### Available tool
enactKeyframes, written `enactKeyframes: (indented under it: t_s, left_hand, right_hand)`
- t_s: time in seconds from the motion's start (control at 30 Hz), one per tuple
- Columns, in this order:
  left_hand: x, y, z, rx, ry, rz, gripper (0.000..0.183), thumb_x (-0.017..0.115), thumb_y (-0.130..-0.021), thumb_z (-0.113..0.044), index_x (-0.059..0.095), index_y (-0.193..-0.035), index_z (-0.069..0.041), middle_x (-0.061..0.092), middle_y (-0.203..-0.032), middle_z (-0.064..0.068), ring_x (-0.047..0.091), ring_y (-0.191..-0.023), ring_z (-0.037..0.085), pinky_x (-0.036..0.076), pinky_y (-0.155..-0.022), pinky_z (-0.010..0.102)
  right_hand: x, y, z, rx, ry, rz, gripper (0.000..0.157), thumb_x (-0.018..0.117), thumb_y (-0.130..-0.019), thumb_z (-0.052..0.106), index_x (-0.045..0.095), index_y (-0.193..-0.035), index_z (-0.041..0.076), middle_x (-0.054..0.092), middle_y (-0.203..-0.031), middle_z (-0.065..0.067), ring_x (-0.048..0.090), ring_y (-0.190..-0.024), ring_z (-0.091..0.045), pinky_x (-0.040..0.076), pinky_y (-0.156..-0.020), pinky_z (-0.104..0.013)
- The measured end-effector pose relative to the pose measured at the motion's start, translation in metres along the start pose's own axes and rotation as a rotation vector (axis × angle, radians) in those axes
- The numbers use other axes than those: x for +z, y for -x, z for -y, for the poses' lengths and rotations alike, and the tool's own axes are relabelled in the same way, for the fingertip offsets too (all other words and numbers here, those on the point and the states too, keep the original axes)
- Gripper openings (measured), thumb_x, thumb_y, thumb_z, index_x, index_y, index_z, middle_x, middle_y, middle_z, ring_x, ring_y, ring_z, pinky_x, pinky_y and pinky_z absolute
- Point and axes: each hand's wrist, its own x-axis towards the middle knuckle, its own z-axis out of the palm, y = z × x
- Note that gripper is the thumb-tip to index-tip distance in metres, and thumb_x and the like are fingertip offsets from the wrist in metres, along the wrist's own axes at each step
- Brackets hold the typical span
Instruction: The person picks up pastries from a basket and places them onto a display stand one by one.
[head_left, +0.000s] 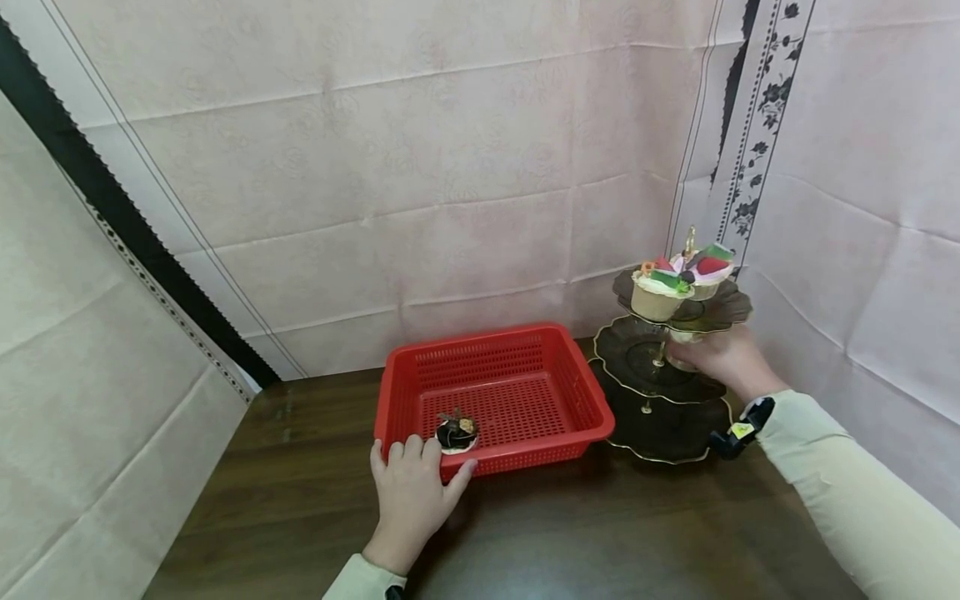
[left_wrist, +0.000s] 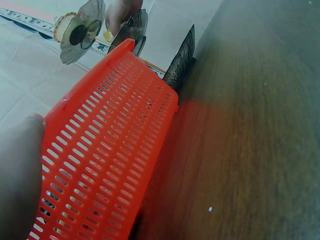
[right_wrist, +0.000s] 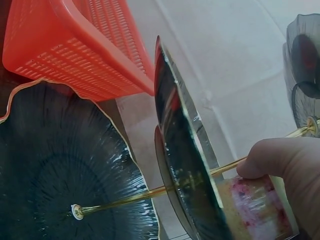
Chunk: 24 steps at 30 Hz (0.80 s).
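My left hand (head_left: 411, 496) grips the near rim of a red plastic basket (head_left: 491, 342), fingers over the edge and thumb against the outer wall. Inside, right by those fingers, sits a dark-topped cupcake (head_left: 456, 435). On the right stands a three-tier dark stand (head_left: 660, 429) with wavy gold-edged plates and a gold rod. My right hand (head_left: 723, 358) reaches between its top and middle plates, holding a cupcake (right_wrist: 257, 207) with a pink and yellow side close over the middle plate; its top is hidden. Two decorated cupcakes, one green-topped (head_left: 657, 293), one pink and red (head_left: 708, 271), rest on the top plate.
The basket and stand are side by side on a dark wooden table (head_left: 300, 500). Pale patterned cloth (head_left: 450, 167) hangs behind and along both sides, close to the stand's right. A gold finial (head_left: 690, 240) tops the stand.
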Motion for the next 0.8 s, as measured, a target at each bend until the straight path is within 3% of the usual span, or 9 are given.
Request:
enactKeyframes:
  t_s: [0.3, 0.8]
  left_hand:
    - [0.0000, -0.0006, -0.0002, -0.004, 0.011, 0.001, 0.063, 0.057, -0.088, -0.070, 0.067, -0.089, -0.008, 0.060, -0.084, 0.011, 0.057, -0.081, 0.035, 0.029, -0.102, 0.072]
    - [-0.0007, -0.0004, 0.0000, -0.008, 0.008, 0.006, 0.063, 0.055, -0.088, -0.070, 0.067, -0.089, -0.008, 0.061, -0.085, 0.011, 0.057, -0.082, 0.035, 0.030, -0.101, 0.073]
  right_hand:
    - [0.0015, -0.0067, -0.0024, 0.038, 0.053, 0.044, 0.079, 0.077, -0.083, 0.018, 0.035, -0.146, -0.007, 0.046, -0.144, -0.033, 0.045, -0.127, -0.046, 0.035, -0.107, -0.064]
    - [0.0030, -0.0099, -0.0015, 0.069, 0.009, 0.045, 0.087, 0.080, -0.081, 0.017, 0.030, -0.145, -0.012, 0.044, -0.142, -0.036, 0.042, -0.129, -0.049, 0.032, -0.109, -0.064]
